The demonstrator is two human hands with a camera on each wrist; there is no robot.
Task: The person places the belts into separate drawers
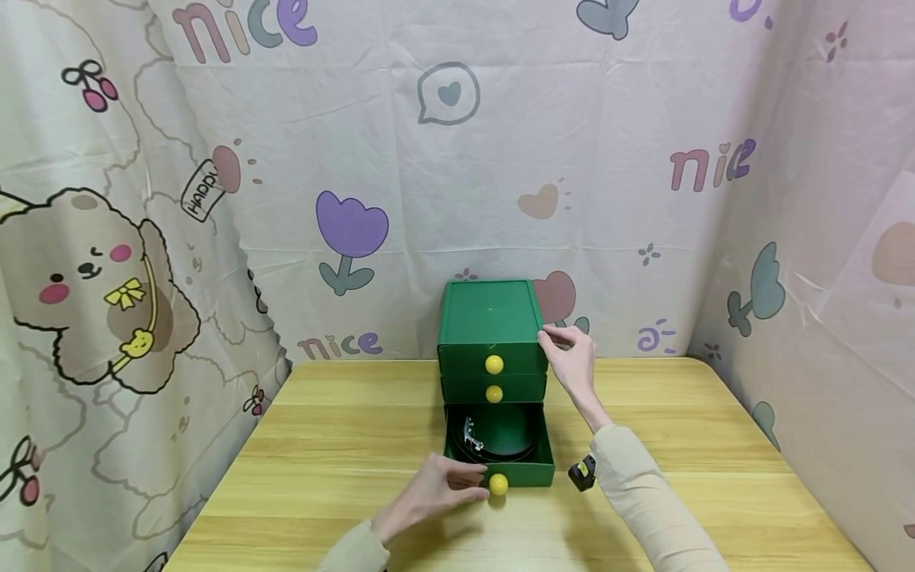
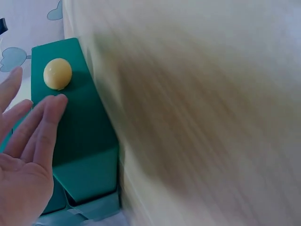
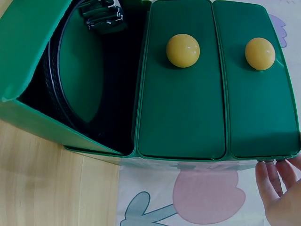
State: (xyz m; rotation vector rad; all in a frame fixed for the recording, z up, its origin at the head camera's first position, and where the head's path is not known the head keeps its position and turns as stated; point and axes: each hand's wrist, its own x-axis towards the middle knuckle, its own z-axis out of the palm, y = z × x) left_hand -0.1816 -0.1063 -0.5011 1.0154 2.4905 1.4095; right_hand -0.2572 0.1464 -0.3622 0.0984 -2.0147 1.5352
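Observation:
A green three-drawer box (image 1: 492,314) has round yellow knobs, and its bottom drawer (image 1: 529,477) is pulled out. Inside that drawer lies a coiled black belt (image 3: 56,84) with a shiny buckle (image 3: 106,16). My left hand (image 1: 445,486) is at the drawer front, fingertips close beside the bottom knob (image 1: 498,484). In the left wrist view its fingers (image 2: 40,127) are extended, apart from the knob (image 2: 58,74). My right hand (image 1: 573,361) touches the box's upper right side with its fingertips; the right wrist view shows those fingers (image 3: 267,181) against the side wall.
A small black and yellow object (image 1: 582,473), resembling a tape measure, lies on the wooden table (image 1: 322,445) right of the drawer, beside my right sleeve (image 1: 643,485). Behind the box hangs a patterned cloth (image 1: 400,159), which also covers both sides.

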